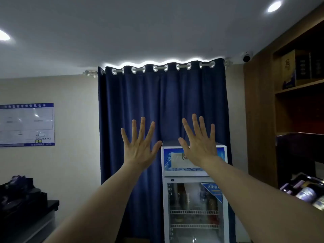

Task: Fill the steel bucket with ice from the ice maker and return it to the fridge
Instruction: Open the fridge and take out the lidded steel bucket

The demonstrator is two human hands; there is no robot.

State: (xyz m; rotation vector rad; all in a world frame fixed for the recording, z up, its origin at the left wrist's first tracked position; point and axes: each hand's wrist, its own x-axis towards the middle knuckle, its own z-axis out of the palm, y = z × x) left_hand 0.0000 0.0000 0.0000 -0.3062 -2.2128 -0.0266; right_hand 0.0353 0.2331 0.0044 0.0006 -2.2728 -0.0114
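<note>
Your left hand and right hand are raised side by side at twelve o'clock, apart from each other, fingers straight and spread. Behind them hangs the curtain, and the fridge stands in front of it at about one o'clock, below your right hand. At nine o'clock a notice board hangs on the wall; beneath it, at eight o'clock, is a bench. At three o'clock stand shelves, a box on the upper one.

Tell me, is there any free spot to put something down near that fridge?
The fridge's flat top, in front of the blue curtain, looks bare. The dark counter at lower left is crowded, with only its right edge free. Fridge shelves look stocked.
</note>
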